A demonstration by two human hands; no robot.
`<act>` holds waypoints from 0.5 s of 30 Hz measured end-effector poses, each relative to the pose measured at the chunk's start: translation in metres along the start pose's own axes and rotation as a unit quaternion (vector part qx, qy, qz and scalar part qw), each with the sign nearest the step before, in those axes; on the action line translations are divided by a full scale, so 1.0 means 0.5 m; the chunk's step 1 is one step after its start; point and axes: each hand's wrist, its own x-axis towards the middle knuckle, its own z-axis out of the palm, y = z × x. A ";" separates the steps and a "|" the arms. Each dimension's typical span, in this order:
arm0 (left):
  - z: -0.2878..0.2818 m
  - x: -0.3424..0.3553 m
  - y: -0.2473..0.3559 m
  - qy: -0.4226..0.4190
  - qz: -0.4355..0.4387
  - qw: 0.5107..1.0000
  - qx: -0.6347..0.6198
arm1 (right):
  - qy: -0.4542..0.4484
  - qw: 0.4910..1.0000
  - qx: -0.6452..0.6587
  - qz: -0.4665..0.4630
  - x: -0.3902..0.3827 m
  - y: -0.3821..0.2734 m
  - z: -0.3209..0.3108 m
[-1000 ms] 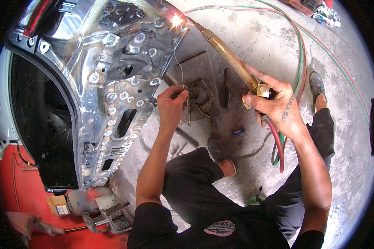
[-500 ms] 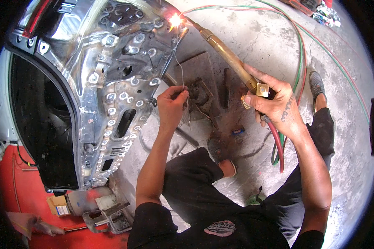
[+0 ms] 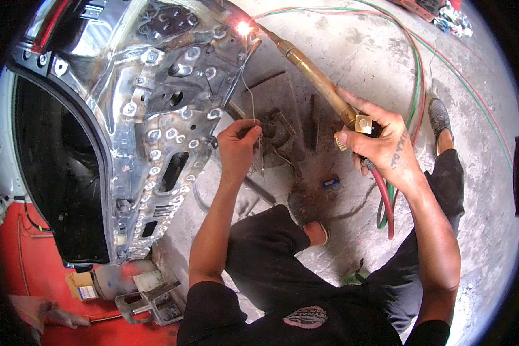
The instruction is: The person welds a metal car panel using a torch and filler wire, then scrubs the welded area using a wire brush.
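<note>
My right hand (image 3: 386,147) grips a long brass torch (image 3: 314,78) by its valve body, with red and green hoses (image 3: 380,190) hanging below it. The torch's tip meets a bright glow (image 3: 244,27) at the top right edge of a bare metal car body panel (image 3: 173,121), which is covered in round spot marks and holes. Lower down, beside the panel's right edge, my left hand (image 3: 241,138) pinches a thin bent wire (image 3: 251,92) whose upper part rises to the glowing spot.
A dark window opening (image 3: 60,167) lies left of the panel. A red surface (image 3: 23,254) carries a cylinder (image 3: 124,279) and a metal bracket. Metal scraps (image 3: 279,121) lie on the concrete floor (image 3: 484,173), and hoses loop across it. My legs and feet are below me; clutter sits top right.
The glow at the torch tip looks smaller and redder than half a second ago. Both my hands hold almost exactly the same positions.
</note>
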 end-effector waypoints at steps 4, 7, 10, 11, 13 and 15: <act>0.017 -0.010 -0.007 -0.002 -0.016 1.000 0.002 | 0.009 1.000 0.007 0.016 -0.003 0.010 -0.005; 0.039 -0.008 -0.024 -0.056 0.004 0.984 0.172 | 0.019 1.000 -0.019 -0.005 0.007 0.015 -0.008; 0.100 -0.007 -0.124 -0.163 0.083 0.946 0.266 | 0.029 0.998 -0.038 -0.042 0.004 0.006 -0.002; 0.138 -0.013 -0.163 -0.197 0.076 0.931 0.296 | 0.027 0.998 -0.042 -0.026 0.001 0.011 -0.003; 0.193 -0.022 -0.264 -0.231 0.072 0.915 0.322 | 0.058 0.995 -0.049 -0.071 0.012 0.016 -0.001; 0.251 -0.044 -0.367 -0.266 0.072 0.897 0.344 | 0.066 0.994 -0.073 -0.050 0.007 0.005 0.001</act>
